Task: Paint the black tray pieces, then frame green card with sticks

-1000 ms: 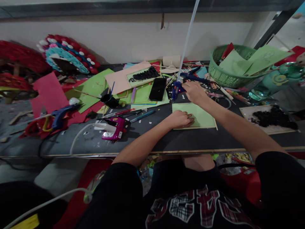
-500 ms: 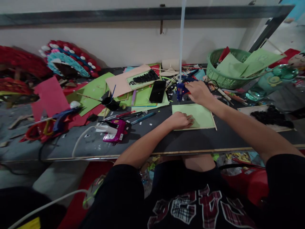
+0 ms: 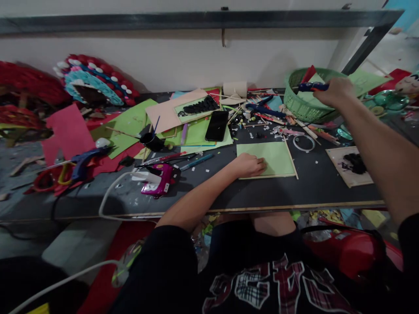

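Observation:
My left hand (image 3: 250, 165) rests with curled fingers on a sheet of light green paper (image 3: 276, 159), holding it down on the dark table. Thin wooden strips (image 3: 291, 158) lie along the paper's right side and front edge. My right hand (image 3: 337, 93) is raised at the right, wrapped round a blue glue gun (image 3: 312, 87) with an orange trigger. The gun lies nearly level over a green plastic basket (image 3: 294, 98), its front end pointing left. Its grip is hidden by my fingers.
Beyond the paper lie blue pliers (image 3: 266, 110), a tape ring (image 3: 303, 143), scraps and a black phone (image 3: 216, 125). A pink-purple device (image 3: 159, 179) with a white cable sits left. A panel with black pieces (image 3: 352, 163) lies right. Another blue glue gun (image 3: 85, 162) lies far left.
My right hand has carried the glue gun from behind the green paper, rightward and up to the basket, turning it from upright to nearly level. My left hand stays on the paper.

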Tool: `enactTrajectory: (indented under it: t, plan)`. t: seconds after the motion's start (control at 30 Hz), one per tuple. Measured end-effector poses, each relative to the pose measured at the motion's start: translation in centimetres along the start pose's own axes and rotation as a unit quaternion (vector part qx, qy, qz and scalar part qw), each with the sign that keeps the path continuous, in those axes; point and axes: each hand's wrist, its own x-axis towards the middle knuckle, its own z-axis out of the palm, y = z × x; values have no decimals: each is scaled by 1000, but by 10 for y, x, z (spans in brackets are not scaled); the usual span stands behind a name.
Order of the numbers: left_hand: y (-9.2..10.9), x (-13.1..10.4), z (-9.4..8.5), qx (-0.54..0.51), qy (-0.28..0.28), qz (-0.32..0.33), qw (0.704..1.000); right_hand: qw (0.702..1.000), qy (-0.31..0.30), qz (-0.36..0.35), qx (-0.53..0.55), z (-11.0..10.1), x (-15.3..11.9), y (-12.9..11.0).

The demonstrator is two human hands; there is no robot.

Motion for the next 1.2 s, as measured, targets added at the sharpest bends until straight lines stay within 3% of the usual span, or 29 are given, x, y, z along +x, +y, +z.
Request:
enactTrajectory:
  t: [0.17, 0.23, 0.3, 0.33, 0.37, 0.43, 0.5, 0.57, 0.63, 0.83, 1.2]
  plan:
    - [-2, -2, 2, -11, 24, 12, 1000, 998, -68, 11, 11, 24, 1, 8]
    - [-2, -3, 3, -11, 26, 9, 1000, 997, -62, 37, 33, 26, -8, 2]
    - [-2, -3, 3, -11, 29, 7, 999, 997, 19, 43, 56, 24, -22, -7]
    - [-2, -3, 3, -13, 31, 6, 999, 993, 93, 35, 65, 22, -30, -13]
    - [-2, -3, 3, -14, 33, 6, 999, 984, 162, -6, 76, 22, -39, -20]
    - [-1, -3, 2, -14, 32, 5, 999, 969, 189, -131, 91, 23, -57, -37]
    - [-1, -2, 2, -9, 29, 1, 1000, 970, 108, -203, 77, 28, -71, -55]
    - [-1, -2, 2, -4, 29, -4, 1000, 979, 26, -198, 47, 37, -78, -68]
    - [0, -2, 2, -5, 34, -6, 999, 979, -17, -199, 42, 47, -77, -75]
    - [-2, -4, 7, -2, 61, 15, 998, 977, -36, -200, 67, 70, -58, -81]
    - [-5, -5, 8, 3, 42, 22, 999, 960, -115, -254, 21, 86, -24, -146]
